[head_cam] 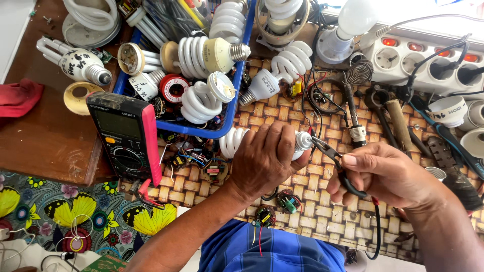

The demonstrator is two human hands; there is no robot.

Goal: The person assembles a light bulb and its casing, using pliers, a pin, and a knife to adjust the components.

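White spiral lamp (242, 142) sits mid-desk on the woven mat (312, 216), just in front of the blue tray (233, 108). Left hand (264, 158) is wrapped tight around its body. Right hand (385, 174) squeezes pliers (330, 153), tips at the lamp's metal base (303, 141). Base looks still attached; loose circuit boards (264, 215) near the front edge. Judging: early, base removal not done.
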